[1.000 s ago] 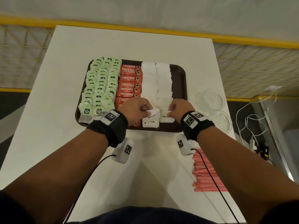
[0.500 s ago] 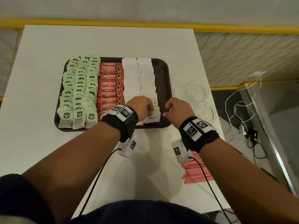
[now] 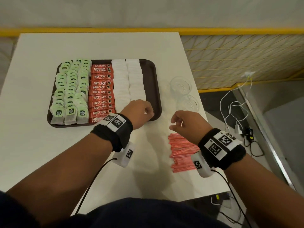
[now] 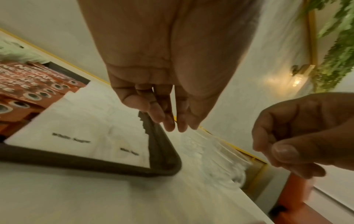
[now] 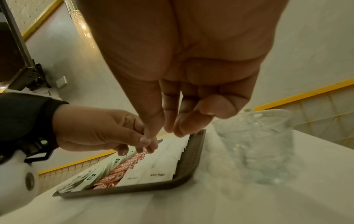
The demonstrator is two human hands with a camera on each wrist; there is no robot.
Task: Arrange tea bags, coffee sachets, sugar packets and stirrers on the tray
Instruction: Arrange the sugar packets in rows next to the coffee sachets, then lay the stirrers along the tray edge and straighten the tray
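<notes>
A brown tray (image 3: 155, 89) holds rows of green tea bags (image 3: 70, 89), red coffee sachets (image 3: 101, 92) and white sugar packets (image 3: 128, 83). My left hand (image 3: 144, 111) hovers over the tray's near right corner, just above the nearest sugar packets (image 4: 86, 128), fingers hanging loosely and holding nothing. My right hand (image 3: 179, 124) is off the tray, above the table beside its rim (image 5: 187, 166), loosely curled with nothing in it. Red stirrers (image 3: 182, 152) lie in a pile on the table under my right wrist.
Two clear glass cups (image 3: 181, 84) (image 3: 187, 103) stand right of the tray near the table's right edge. White cables and chargers (image 3: 238, 127) lie on the floor beyond that edge. A yellow-railed mesh fence runs behind.
Both hands let go of the sugar packets they were setting down at the tray's near edge. My right hand drew back to the right, off the tray, above the stirrers.
</notes>
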